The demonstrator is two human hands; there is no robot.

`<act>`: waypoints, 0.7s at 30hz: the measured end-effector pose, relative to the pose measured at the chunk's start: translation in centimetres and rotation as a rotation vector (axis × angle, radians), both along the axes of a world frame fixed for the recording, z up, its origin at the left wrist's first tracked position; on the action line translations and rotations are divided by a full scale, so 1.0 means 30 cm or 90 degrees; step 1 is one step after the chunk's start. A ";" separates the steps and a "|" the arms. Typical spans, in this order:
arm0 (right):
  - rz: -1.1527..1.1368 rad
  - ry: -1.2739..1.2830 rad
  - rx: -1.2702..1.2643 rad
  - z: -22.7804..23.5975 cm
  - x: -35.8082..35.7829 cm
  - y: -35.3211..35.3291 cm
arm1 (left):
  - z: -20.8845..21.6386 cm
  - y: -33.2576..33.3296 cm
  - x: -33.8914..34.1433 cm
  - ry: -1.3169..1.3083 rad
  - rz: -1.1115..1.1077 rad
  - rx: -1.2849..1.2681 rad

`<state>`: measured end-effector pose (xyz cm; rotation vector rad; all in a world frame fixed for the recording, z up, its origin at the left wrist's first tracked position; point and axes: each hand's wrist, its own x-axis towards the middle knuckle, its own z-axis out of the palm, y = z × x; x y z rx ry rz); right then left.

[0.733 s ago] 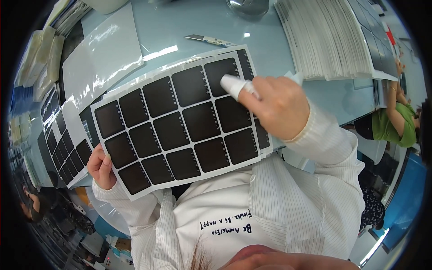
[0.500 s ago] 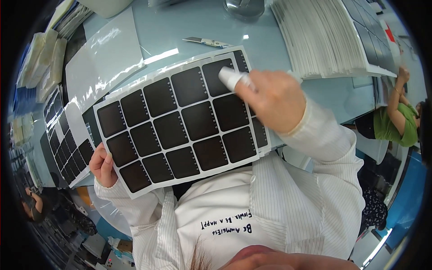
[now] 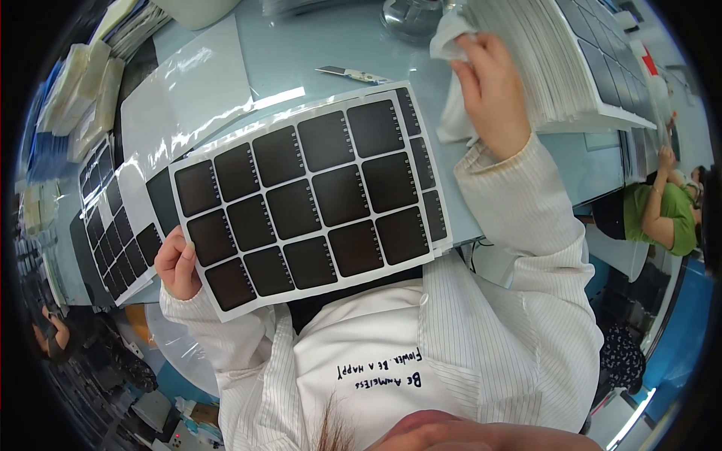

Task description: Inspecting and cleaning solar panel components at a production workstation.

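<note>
Pinching the lower left edge of a sheet of black squares [image 3: 295,209] between thumb and curled fingers, the left hand [image 3: 178,264] is holding it in front of the person's chest, where it is lying over another sheet [image 3: 423,163] that is peeking out along its right side. Beyond the sheet's upper right corner, the right hand [image 3: 496,94] is grasping a crumpled white cloth [image 3: 449,36] between thumb and fingers, just beside a tall stack of paper [image 3: 519,64], while a craft knife [image 3: 352,74] is resting on the table [image 3: 301,49] near the sheet's top edge.
</note>
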<state>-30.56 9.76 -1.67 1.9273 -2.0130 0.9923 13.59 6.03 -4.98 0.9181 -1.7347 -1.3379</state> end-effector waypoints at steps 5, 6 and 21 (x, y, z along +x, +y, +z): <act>-0.003 0.182 -0.018 0.065 0.041 0.038 | 0.012 0.004 -0.011 0.012 0.014 -0.004; 0.018 0.178 0.017 0.078 0.059 0.061 | 0.016 -0.002 -0.007 -0.044 -0.009 -0.050; 0.045 -0.652 0.533 0.090 0.090 0.286 | 0.167 -0.019 -0.135 -0.382 -0.118 -0.258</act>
